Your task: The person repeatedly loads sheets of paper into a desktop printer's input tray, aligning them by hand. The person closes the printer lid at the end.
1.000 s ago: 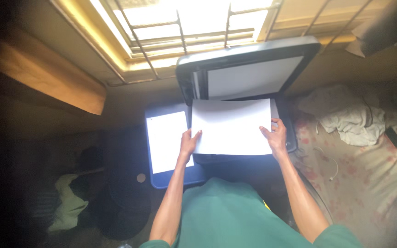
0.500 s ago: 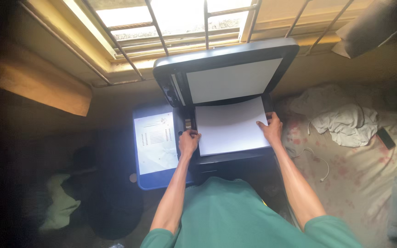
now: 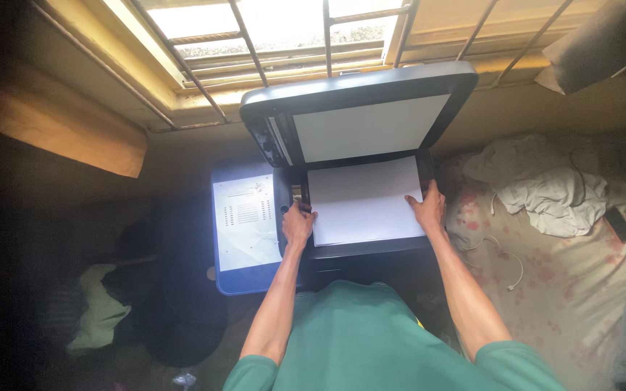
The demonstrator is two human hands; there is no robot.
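White and unmarked on its upper face, the sheet of paper (image 3: 365, 201) lies flat on the bed of the scanner (image 3: 360, 250), filling most of the space between the dark frame edges, with its far edge just under the hinge. The scanner lid (image 3: 356, 116) stands raised behind it, showing a pale inner pad. The left hand (image 3: 298, 224) rests at the sheet's left edge, fingers curled down over the scanner's frame and touching the paper's border; whether it pinches the edge or only presses on it cannot be told. The right hand (image 3: 429, 210) lies flat and spread on the sheet's right edge, pressing it down without closing round it. Just left of the scanner a blue folder (image 3: 244, 279) lies open, holding a printed page (image 3: 246, 221) with rows of small marks too fine to read. To the right, a crumpled white cloth (image 3: 541, 185) sits on a flowered bedsheet (image 3: 581, 289), with a thin white cable (image 3: 505, 264) beside it and a small dark object (image 3: 619, 224) near the frame's edge, hard to identify. The lower left is deep in shadow; a greenish bundle (image 3: 99, 315) shows there, its nature unclear. A barred window (image 3: 291, 29) glares overhead, cut off at the top.
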